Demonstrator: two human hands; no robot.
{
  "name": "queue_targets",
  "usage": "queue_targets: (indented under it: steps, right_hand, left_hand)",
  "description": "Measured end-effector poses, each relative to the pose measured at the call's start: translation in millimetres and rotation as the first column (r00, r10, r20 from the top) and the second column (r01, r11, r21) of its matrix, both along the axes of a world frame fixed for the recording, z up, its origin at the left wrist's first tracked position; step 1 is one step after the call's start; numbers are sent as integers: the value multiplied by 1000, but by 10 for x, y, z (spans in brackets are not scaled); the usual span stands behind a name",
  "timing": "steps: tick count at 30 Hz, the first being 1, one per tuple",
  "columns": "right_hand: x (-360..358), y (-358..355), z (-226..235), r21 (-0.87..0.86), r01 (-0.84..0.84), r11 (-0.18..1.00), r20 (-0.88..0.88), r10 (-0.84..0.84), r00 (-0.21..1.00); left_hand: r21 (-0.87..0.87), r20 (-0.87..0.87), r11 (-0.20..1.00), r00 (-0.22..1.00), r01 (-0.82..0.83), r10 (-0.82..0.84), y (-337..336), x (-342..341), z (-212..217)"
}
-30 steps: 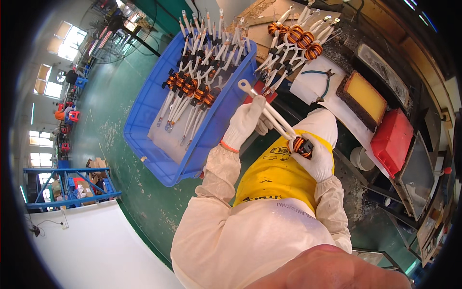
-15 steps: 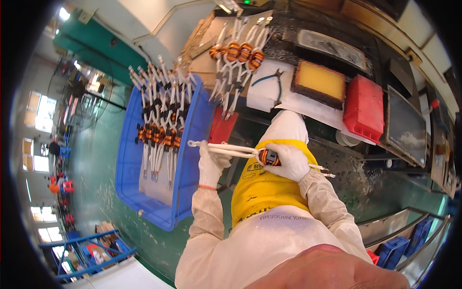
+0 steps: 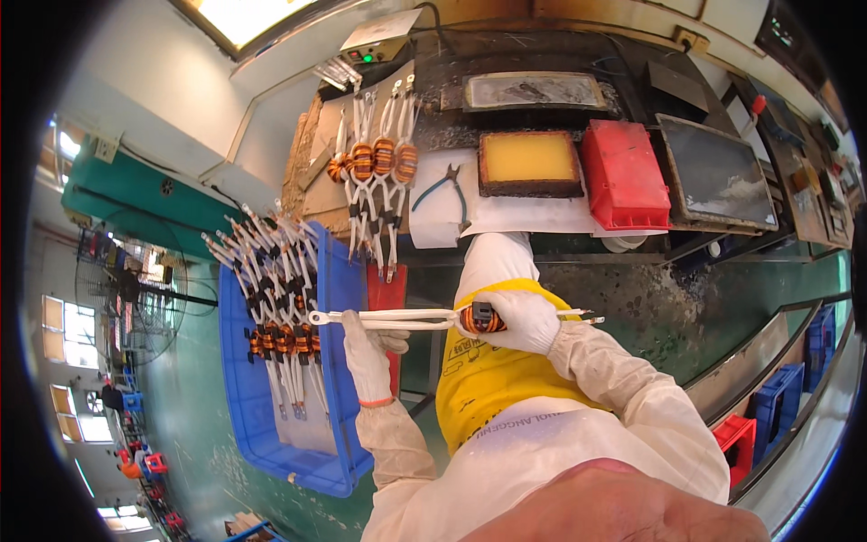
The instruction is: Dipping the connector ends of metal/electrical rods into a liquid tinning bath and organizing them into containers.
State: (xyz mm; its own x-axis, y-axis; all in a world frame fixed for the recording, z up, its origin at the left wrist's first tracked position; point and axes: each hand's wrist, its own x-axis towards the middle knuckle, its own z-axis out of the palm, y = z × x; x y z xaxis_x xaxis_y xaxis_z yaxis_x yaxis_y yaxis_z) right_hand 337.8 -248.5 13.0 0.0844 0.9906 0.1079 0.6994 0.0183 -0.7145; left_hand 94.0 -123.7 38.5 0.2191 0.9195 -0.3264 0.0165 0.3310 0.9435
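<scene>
A toroidal coil (image 3: pixel 481 317), copper-orange windings with a black block on it, is in my right hand (image 3: pixel 524 320), whose gloved fingers are wrapped round it above my lap. Long white-sleeved leads (image 3: pixel 406 317) stretch left from it to a ring terminal (image 3: pixel 321 318). Near that terminal, my left hand (image 3: pixel 368 357), also in a white glove, is closed on the leads. Shorter lead ends (image 3: pixel 578 316) stick out past the right hand. A blue bin (image 3: pixel 348 406) with several similar coils (image 3: pixel 284 341) stands left of my left hand.
More coils (image 3: pixel 383 158) lie on the bench's left part. Cutting pliers (image 3: pixel 444 188) rest on white paper (image 3: pixel 524 217), beside a tray of yellow material (image 3: pixel 530 161) and a red bin (image 3: pixel 625 176). A dark-surfaced tray (image 3: pixel 718 172) is farther right. A fan (image 3: pixel 126 287) stands at left.
The view has swung, so the bench and blue bin sit elsewhere in the picture. Both hands still hold the coil and leads, which now run more level.
</scene>
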Motion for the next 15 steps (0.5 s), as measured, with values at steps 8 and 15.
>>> queue_targets:
  steps: [8,15]
  right_hand:
    - [878,-254,861,95,331,939,117,-341,933]
    - [2002,-268,1012,107,517,849,428,-509,747]
  left_hand:
    - [156,39,938,947,310,-320,8,524,96]
    - [111,-111,752,760,650,-640,-122,1075,-68]
